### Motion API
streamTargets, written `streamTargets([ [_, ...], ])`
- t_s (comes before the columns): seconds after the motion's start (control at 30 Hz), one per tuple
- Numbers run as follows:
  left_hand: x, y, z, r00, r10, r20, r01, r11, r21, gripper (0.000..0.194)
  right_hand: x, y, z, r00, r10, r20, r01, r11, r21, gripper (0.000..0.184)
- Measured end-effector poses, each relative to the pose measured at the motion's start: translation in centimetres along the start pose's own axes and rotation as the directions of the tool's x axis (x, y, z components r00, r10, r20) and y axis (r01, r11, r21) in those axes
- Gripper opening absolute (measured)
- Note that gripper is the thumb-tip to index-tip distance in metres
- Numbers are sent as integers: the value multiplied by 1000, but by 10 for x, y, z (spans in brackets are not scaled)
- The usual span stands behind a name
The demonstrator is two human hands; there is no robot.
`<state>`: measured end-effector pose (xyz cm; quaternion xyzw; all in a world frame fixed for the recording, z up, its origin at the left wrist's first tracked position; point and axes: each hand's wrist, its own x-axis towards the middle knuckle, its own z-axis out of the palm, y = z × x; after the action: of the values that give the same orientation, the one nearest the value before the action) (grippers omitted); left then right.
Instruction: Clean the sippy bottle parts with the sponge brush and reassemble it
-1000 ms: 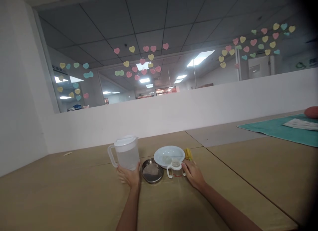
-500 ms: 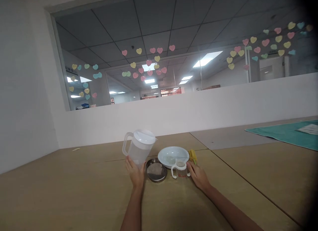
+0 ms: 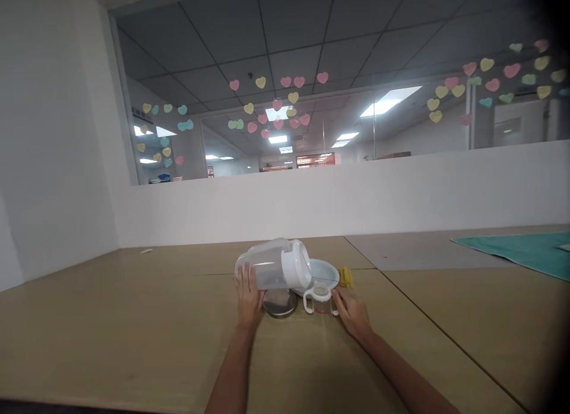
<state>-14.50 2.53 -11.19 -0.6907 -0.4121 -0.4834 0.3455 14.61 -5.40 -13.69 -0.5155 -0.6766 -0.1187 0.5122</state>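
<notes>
My left hand (image 3: pixel 248 295) is closed round the lower body of a clear plastic pitcher (image 3: pixel 266 266) with a white lid. The pitcher lies tipped almost level, its lid end towards the right, just above and left of a small two-handled cup (image 3: pixel 321 300). Whether liquid leaves the spout I cannot make out. My right hand (image 3: pixel 353 310) pinches the cup's right handle; the cup stands upright, clear with white handles and rim. Below the pitcher sits a round metal dish (image 3: pixel 280 305), partly covered by it. A pale blue bowl (image 3: pixel 325 271) is behind the cup, partly hidden.
A yellow object (image 3: pixel 345 277) lies right of the bowl. Far right, a teal cloth (image 3: pixel 521 250) is spread on the wooden table (image 3: pixel 155 331). A white wall (image 3: pixel 222 209) with a window above closes off the back. A small scrap (image 3: pixel 146 250) lies far left.
My left hand has tilted the pitcher from upright to nearly level and brought its lid end rightwards to the cup. My right hand stays on the cup's handle. The view has shifted slightly.
</notes>
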Motion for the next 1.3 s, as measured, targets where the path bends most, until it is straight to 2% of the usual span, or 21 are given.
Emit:
streamTargets([
  [0.27, -1, 5, -5, 999, 32, 15, -32, 999, 7, 76, 5, -2, -3, 998, -49, -31, 49, 998, 26, 39],
  [0.43, 2, 8, -7, 999, 13, 34, -10, 995, -94, 83, 6, -3, -3, 998, -43, -39, 44, 999, 28, 37],
  [0.6, 6, 9, -8, 998, 47, 33, -40, 982, -184, 79, 5, -4, -4, 999, -32, -43, 32, 999, 13, 36],
  [0.8, 4, 6, -4, 999, 20, 32, -15, 990, -141, 77, 6, -4, -3, 998, -33, -49, 34, 999, 20, 36],
  [0.93, 0, 2, -2, 997, -69, 30, 71, 993, -92, 83, 6, -4, -1, 998, -29, -55, 31, 998, 51, 34],
  [1.07, -4, -5, 1, 973, -230, -14, 227, 967, -116, 87, 6, -3, 4, 997, 17, -72, -10, 994, 105, 33],
  [1.17, -6, -8, 3, 922, -387, 2, 381, 907, -179, 92, 6, 0, 6, 993, 64, -101, -51, 990, 132, 31],
  [1.3, -5, -10, 3, 816, -575, 60, 569, 780, -261, 96, 7, 11, 8, 959, 209, -192, -184, 973, 142, 31],
])
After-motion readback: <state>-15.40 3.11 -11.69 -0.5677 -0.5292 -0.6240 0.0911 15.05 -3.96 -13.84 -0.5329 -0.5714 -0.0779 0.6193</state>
